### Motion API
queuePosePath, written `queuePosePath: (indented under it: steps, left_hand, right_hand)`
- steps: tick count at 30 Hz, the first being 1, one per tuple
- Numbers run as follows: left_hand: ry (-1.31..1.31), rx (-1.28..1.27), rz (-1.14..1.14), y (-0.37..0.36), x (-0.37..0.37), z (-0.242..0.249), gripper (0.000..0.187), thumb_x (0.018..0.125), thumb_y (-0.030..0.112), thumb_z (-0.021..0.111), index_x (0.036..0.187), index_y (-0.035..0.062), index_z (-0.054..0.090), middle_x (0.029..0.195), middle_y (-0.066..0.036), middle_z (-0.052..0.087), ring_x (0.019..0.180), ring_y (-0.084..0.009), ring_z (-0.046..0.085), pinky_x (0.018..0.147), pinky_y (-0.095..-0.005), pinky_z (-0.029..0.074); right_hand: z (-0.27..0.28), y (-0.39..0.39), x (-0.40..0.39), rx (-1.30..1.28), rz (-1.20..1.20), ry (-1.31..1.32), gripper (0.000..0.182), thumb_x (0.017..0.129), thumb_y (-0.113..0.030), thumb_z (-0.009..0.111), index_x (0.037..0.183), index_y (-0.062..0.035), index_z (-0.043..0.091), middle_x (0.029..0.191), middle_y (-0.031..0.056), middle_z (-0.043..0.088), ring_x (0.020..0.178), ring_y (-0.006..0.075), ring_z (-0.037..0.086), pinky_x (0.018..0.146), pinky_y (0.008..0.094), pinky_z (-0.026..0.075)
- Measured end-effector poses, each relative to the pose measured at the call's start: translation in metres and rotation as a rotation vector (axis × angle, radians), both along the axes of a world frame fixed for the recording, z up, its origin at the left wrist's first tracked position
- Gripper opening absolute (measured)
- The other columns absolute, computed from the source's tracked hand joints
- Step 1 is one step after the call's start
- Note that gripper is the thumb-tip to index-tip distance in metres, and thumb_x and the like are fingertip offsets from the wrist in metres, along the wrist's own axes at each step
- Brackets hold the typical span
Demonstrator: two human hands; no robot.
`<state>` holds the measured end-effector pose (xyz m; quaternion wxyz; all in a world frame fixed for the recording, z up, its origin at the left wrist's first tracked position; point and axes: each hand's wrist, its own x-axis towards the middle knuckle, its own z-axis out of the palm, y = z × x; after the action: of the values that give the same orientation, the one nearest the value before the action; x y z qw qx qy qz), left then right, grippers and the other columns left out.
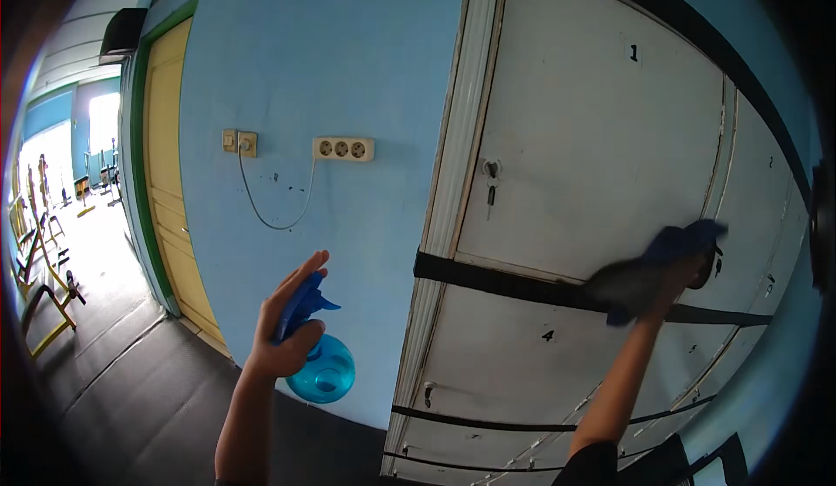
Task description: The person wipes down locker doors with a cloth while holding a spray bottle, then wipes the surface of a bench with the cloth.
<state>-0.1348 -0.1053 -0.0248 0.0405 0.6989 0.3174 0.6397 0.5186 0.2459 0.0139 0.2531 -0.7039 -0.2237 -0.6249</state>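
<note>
My left hand (287,329) is wrapped round the neck of a blue spray bottle (322,371), held in front of the blue wall. The bottle's body is see-through, and its trigger head points to the right. On the right, my right hand (677,284) grips a dark blue cloth (684,240), smeared by motion, against the white lockers near the lower right of the door marked 1 (601,129). A key (491,194) hangs from the lock on that door's left side.
Below is another locker door marked 4 (514,338), with black strips (496,277) between the rows. A power strip (344,149) and a wall socket (247,144) are joined by a cable. At left stand a yellow door (165,172) and gym equipment (52,303).
</note>
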Motion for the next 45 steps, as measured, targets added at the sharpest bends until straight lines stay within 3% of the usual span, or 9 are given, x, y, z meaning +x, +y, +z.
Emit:
queuePosePath:
  steps: [6,10,13,21,26,37,40,43,45]
  left_hand:
    - [0.009,-0.008,-0.003,0.0,-0.011,-0.013,0.088,0.062,-0.001,0.053,0.15,0.0029,0.048,0.148,-0.025,0.052,0.143,-0.0388,0.045,0.118,-0.0518,0.035]
    - [-0.012,-0.025,0.026,-0.002,-0.021,-0.014,0.088,0.062,0.0,0.054,0.15,0.0035,0.048,0.149,-0.023,0.052,0.142,-0.0387,0.046,0.117,-0.0515,0.036]
    - [-0.021,-0.038,0.041,-0.008,-0.03,-0.019,0.089,0.062,0.001,0.055,0.15,0.0038,0.048,0.148,-0.022,0.053,0.14,-0.0379,0.048,0.116,-0.0509,0.037]
    - [-0.053,-0.037,0.086,-0.02,-0.057,-0.019,0.088,0.061,0.003,0.055,0.149,0.0029,0.049,0.148,-0.023,0.053,0.134,-0.0366,0.052,0.112,-0.0495,0.041]
    - [-0.031,-0.068,0.07,-0.019,-0.057,-0.015,0.09,0.06,0.002,0.055,0.15,0.0048,0.049,0.149,-0.022,0.052,0.137,-0.0373,0.05,0.114,-0.0507,0.039]
    - [-0.019,-0.171,-0.08,-0.007,-0.023,-0.031,0.082,0.066,-0.006,0.054,0.147,0.0008,0.05,0.149,-0.023,0.052,0.139,-0.0361,0.05,0.115,-0.0469,0.038]
    - [0.087,-0.015,-0.206,0.008,-0.014,-0.057,0.08,0.067,-0.004,0.062,0.146,0.0038,0.051,0.15,-0.026,0.049,0.143,-0.0409,0.044,0.114,-0.0485,0.037]
    - [0.185,-0.203,-0.293,-0.006,0.002,-0.099,0.07,0.07,0.005,0.073,0.139,0.0033,0.06,0.148,-0.032,0.047,0.148,-0.0412,0.037,0.116,-0.0503,0.034]
    - [0.322,-0.321,-0.405,-0.032,0.03,-0.103,0.068,0.075,0.005,0.074,0.14,0.0023,0.058,0.151,-0.031,0.045,0.149,-0.0385,0.035,0.117,-0.0496,0.032]
  right_hand:
    - [-0.022,-0.118,-0.267,0.003,1.374,0.103,0.064,0.102,-0.033,0.045,0.155,-0.0004,0.032,0.164,0.0142,0.03,0.153,0.0301,0.025,0.124,0.0478,0.016]
    - [-0.037,-0.176,-0.403,-0.33,2.429,0.682,0.071,0.102,-0.043,0.043,0.159,-0.004,0.027,0.167,0.01,0.026,0.156,0.0262,0.017,0.128,0.0421,0.007]
    - [-0.015,-0.2,-0.452,-0.398,1.49,-0.146,0.087,0.097,-0.056,0.047,0.157,0.0037,0.026,0.165,0.0244,0.021,0.157,0.0364,0.011,0.127,0.0454,0.009]
    - [0.112,-0.176,-0.509,0.061,1.549,-0.193,0.085,0.097,-0.055,0.047,0.152,0.0081,0.034,0.164,0.0307,0.018,0.156,0.0428,0.009,0.127,0.0493,0.007]
    - [0.241,-0.183,-0.517,0.07,1.205,-0.128,0.082,0.095,-0.053,0.052,0.148,0.0076,0.041,0.161,0.031,0.027,0.154,0.0423,0.016,0.126,0.0492,0.013]
    - [-0.047,-0.197,-0.503,0.187,2.207,0.257,0.108,0.08,-0.045,0.079,0.158,0.0018,0.021,0.161,0.0235,0.03,0.15,0.0408,0.027,0.124,0.0501,0.022]
    - [-0.076,-0.22,-0.491,-0.408,1.67,0.052,0.104,0.084,-0.04,0.079,0.158,0.0006,0.019,0.156,0.0198,0.037,0.146,0.0351,0.036,0.123,0.0464,0.025]
    - [-0.094,-0.27,-0.473,-0.261,1.719,0.227,0.096,0.083,-0.042,0.078,0.149,0.0111,0.033,0.15,0.0279,0.041,0.137,0.0417,0.044,0.117,0.0472,0.034]
    - [-0.162,-0.274,-0.446,-0.281,2.278,0.867,0.077,0.09,-0.037,0.072,0.142,0.0099,0.039,0.145,0.0246,0.042,0.131,0.0367,0.047,0.112,0.0445,0.037]
